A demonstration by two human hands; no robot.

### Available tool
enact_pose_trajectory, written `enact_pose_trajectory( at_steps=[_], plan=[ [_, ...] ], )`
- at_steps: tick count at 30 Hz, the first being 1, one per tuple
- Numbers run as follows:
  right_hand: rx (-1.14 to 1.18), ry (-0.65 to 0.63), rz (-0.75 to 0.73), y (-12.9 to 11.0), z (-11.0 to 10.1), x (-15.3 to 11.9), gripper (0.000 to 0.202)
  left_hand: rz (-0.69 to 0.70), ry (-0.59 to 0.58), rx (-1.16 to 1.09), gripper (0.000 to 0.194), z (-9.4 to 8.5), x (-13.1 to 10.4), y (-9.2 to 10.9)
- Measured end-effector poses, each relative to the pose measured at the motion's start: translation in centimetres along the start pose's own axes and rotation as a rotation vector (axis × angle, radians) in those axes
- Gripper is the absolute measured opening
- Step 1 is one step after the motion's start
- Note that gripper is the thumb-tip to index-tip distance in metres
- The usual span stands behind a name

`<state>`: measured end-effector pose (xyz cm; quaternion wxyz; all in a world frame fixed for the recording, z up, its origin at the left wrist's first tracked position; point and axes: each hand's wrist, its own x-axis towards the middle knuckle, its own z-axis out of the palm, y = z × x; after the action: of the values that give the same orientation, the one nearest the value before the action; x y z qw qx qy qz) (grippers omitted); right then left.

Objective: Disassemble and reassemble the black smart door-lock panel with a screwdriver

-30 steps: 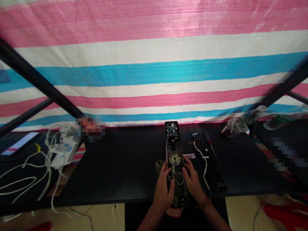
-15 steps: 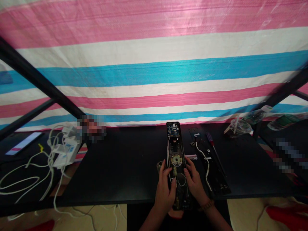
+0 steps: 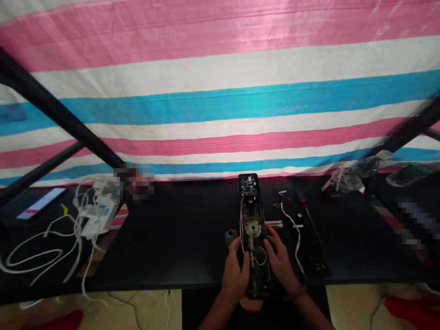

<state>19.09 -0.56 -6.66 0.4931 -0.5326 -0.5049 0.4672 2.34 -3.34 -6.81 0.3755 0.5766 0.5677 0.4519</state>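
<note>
A long black device housing (image 3: 253,213), opened up, lies lengthwise at the table's front edge. A blue circuit board (image 3: 248,185) sits at its far end, with a round metal part (image 3: 253,228) mid-way and thin wires along the inside. My left hand (image 3: 235,270) grips its left side, thumb near the inner edge. My right hand (image 3: 280,261) holds the right side, fingers along the rim. Just beyond my left fingertips is a small grey-brown part with a hole (image 3: 230,236).
Right of the housing lie a white cable (image 3: 292,222), a purple-handled screwdriver (image 3: 301,197) and a dark panel (image 3: 314,256). Clear plastic cups (image 3: 345,179) and bottles (image 3: 409,174) stand back right. White cables (image 3: 77,229) and a phone (image 3: 41,203) lie left.
My left fingers have drawn back slightly along the housing's side, showing more of the small grey-brown part. The housing is still between both hands. The view has shifted slightly.
</note>
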Motion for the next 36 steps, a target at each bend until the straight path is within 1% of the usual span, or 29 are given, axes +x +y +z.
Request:
enact_pose_trajectory(
  at_steps=[6,11,16,18,20,23,26,28,30,33,36],
  plan=[
    [0.105,0.003,0.046,-0.2,-0.3,0.0,0.055,0.021,-0.002,-0.011,0.040,-0.3,0.0,0.4],
    [0.139,0.012,0.001,-0.3,-0.7,-0.2,0.048,0.041,-0.026,-0.083,0.043,-0.6,0.1,0.7],
    [0.157,0.009,-0.015,-0.4,-1.1,-0.4,0.046,0.075,-0.022,-0.151,0.046,-1.0,-0.1,0.2],
    [0.151,-0.001,-0.023,-0.4,-1.2,-0.4,0.047,0.096,-0.042,-0.181,0.048,-1.1,-0.2,0.0],
    [0.150,-0.022,-0.039,-0.3,-1.2,-0.3,0.048,0.117,-0.081,-0.219,0.055,-1.1,-0.3,-0.1],
    [0.154,-0.035,-0.055,-0.3,-1.2,-0.3,0.050,0.131,-0.140,-0.267,0.075,-1.1,-0.5,-0.1],
    [0.163,-0.029,-0.043,-0.2,-1.2,-0.3,0.052,0.135,-0.156,-0.245,0.092,-1.3,-0.5,-0.1],
    [0.163,-0.035,-0.033,-0.2,-1.2,-0.3,0.053,0.164,-0.147,-0.216,0.096,-1.5,-0.5,-0.1],
    [0.161,-0.044,-0.033,-0.3,-1.2,-0.4,0.053,0.193,-0.165,-0.224,0.097,-1.7,-0.5,0.0],
    [0.170,-0.065,-0.056,-0.3,-1.2,-0.4,0.054,0.206,-0.240,-0.302,0.106,-1.7,-0.5,0.2],
    [0.201,-0.095,-0.077,-0.4,-1.1,-0.4,0.060,0.200,-0.295,-0.349,0.119,-1.5,-0.4,0.4]
  ],
)
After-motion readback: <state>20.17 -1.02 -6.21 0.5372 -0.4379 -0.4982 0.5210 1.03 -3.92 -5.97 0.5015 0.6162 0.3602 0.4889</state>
